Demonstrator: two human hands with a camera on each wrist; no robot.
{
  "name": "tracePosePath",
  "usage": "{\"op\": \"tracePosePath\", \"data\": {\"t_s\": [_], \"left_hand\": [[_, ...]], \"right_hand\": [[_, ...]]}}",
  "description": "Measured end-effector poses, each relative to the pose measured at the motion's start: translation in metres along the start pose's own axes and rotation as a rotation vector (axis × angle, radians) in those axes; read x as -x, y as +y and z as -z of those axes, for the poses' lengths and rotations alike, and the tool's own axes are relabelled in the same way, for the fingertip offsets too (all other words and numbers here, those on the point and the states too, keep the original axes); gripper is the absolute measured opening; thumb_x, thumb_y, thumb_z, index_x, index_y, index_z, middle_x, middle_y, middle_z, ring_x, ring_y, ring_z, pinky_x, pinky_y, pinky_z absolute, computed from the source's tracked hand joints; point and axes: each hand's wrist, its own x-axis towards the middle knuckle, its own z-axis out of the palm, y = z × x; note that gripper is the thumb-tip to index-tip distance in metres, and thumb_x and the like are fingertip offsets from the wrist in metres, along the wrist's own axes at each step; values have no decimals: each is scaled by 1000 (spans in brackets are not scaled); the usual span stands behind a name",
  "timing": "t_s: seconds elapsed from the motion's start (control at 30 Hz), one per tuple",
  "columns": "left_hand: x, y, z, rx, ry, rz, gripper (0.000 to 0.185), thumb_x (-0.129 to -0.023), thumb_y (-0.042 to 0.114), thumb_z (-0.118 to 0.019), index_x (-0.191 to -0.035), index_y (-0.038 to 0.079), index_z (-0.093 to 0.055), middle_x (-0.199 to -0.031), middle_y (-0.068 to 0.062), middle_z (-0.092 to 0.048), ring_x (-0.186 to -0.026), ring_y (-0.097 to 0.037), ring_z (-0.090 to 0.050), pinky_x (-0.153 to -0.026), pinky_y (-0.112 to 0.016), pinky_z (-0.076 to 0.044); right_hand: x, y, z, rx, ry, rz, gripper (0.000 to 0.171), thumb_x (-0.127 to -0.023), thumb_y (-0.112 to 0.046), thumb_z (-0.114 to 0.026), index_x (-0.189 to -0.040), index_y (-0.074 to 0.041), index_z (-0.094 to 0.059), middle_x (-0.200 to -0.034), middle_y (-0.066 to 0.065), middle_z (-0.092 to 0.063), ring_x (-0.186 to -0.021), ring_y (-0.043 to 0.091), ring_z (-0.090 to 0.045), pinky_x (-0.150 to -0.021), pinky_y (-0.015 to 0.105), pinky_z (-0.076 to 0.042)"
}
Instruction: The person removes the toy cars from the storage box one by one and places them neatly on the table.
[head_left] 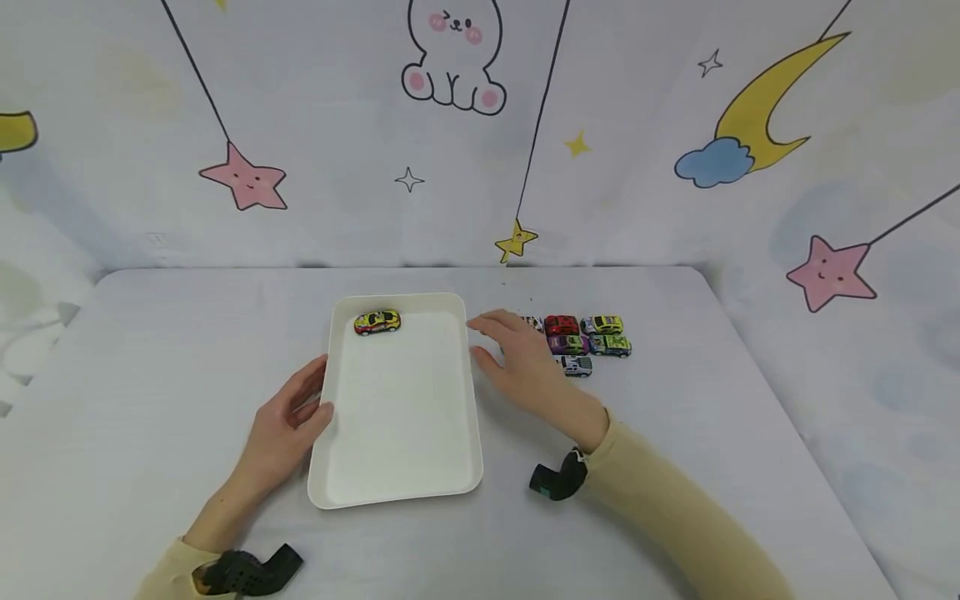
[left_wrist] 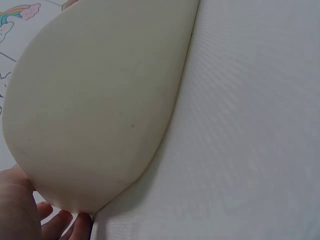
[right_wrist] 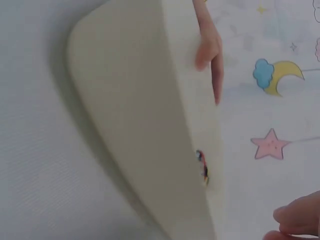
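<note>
A white tray [head_left: 405,400] lies on the table, with one yellow-and-red toy car [head_left: 377,322] near its far left corner. My left hand [head_left: 288,421] holds the tray's left side, thumb at the rim and fingers along the outer wall. In the left wrist view, the fingers [left_wrist: 60,225] bend against the tray's edge. Just beyond the tray's right rim, my right hand [head_left: 521,358] hovers with thumb and fingers apart, nothing between them. It partly hides a group of toy cars [head_left: 567,344]. The right wrist view shows its fingertips [right_wrist: 295,215] beside the tray wall [right_wrist: 130,100].
The toy cars, among them a red one [head_left: 561,325], a green one [head_left: 610,345] and a silver one [head_left: 576,366], stand close together right of the tray. A white cloth covers the table [head_left: 187,350]. Behind it hangs a patterned backdrop [head_left: 337,125].
</note>
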Motion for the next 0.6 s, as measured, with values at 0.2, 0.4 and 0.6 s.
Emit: {"op": "tracePosePath", "data": {"t_s": [0.2,0.4,0.6], "left_hand": [[0,-1,1,4,5,-7,61,-97,3,-60,-154,7,-37,-151,-21,-46,-131,-36,-50,-96,-3,-42],[0,-1,1,22,-1,0,61,-97,4,-60,-153,6,-37,-151,-20,-46,-132,-38,-49,-96,-3,-43],[0,-1,0,33,-2,7,61,-97,3,-60,-154,6,-37,-151,-21,-45,-132,-41,-48,-96,-3,-42]], "right_hand": [[-35,-28,-9,8,-79,3,30,-94,-13,-68,-122,-3,-67,-120,8,-67,-107,22,-63,-86,34,-58],[-58,-45,-23,19,-173,-29,32,-96,-17,-67,-127,-7,-66,-122,7,-66,-108,21,-63,-88,33,-57],[-75,-55,-39,28,-246,2,36,-97,-18,-66,-129,-2,-63,-121,11,-66,-109,23,-62,-92,33,-55]]}}
